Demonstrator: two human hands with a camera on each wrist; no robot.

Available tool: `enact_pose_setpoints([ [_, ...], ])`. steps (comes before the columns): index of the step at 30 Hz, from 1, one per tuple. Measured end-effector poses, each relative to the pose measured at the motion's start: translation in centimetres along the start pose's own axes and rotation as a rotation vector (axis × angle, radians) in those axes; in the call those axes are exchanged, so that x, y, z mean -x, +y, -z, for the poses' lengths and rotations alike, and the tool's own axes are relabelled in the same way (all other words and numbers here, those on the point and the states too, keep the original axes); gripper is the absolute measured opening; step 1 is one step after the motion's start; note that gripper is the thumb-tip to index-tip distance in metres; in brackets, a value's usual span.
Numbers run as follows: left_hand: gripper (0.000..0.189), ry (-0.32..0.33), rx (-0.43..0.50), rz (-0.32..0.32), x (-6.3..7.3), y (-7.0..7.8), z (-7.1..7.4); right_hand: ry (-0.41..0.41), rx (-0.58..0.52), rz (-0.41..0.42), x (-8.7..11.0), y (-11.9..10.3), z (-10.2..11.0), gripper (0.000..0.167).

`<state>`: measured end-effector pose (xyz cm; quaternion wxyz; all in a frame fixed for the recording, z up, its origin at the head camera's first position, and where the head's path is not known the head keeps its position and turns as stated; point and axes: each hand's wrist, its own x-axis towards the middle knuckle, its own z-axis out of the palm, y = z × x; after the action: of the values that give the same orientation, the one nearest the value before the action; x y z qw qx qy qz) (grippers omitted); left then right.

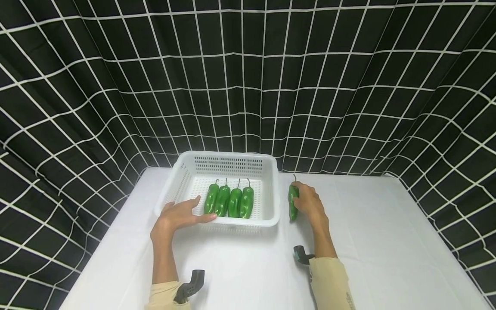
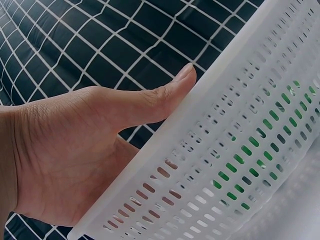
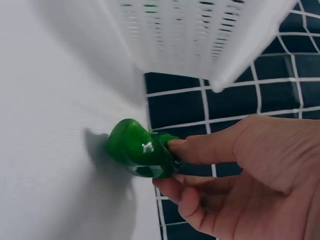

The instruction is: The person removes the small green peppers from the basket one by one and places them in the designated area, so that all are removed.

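My right hand (image 1: 310, 201) pinches a long green pepper (image 1: 292, 209) between thumb and fingers, just right of the basket. In the right wrist view the pepper's glossy blunt end (image 3: 131, 145) points at the camera, close over the white cloth. Inside the white perforated plastic basket (image 1: 273, 193), several green peppers (image 1: 234, 203) lie side by side, stems toward the back. At the basket's front left corner, my left hand (image 1: 180, 215) reaches over the rim with its fingers loosely extended. Its thumb (image 2: 172, 92) lies along the rim; the other fingers are partly hidden behind the basket wall.
A white cloth (image 1: 240, 267) covers the table. Black curtains with a white grid (image 1: 248, 77) stand behind it and at both sides. Dark camera mounts (image 1: 190, 286) stick out from both wrists, beside beige sleeves (image 1: 331, 280).
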<state>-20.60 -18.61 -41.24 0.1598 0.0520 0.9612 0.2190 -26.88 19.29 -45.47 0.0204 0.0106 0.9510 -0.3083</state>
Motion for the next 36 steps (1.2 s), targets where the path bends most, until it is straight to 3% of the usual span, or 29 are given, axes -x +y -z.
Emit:
enact_pose_setpoints([
  [9,0.107,0.000,-0.003,-0.002,-0.2,0.1,0.1,0.015,0.036,0.006,-0.3,-0.1,-0.6,0.049],
  [17,0.107,-0.003,0.000,0.004,0.0,0.0,0.1,0.010,0.018,0.022,-0.5,-0.1,-1.0,0.063],
  [28,0.107,-0.004,-0.001,0.007,-0.1,-0.1,-0.1,-0.021,0.014,-0.059,-0.3,0.1,-1.6,0.068],
  [36,0.107,-0.003,-0.002,0.006,-0.1,-0.1,-0.1,-0.021,0.010,-0.125,-0.4,0.1,-1.6,0.083],
])
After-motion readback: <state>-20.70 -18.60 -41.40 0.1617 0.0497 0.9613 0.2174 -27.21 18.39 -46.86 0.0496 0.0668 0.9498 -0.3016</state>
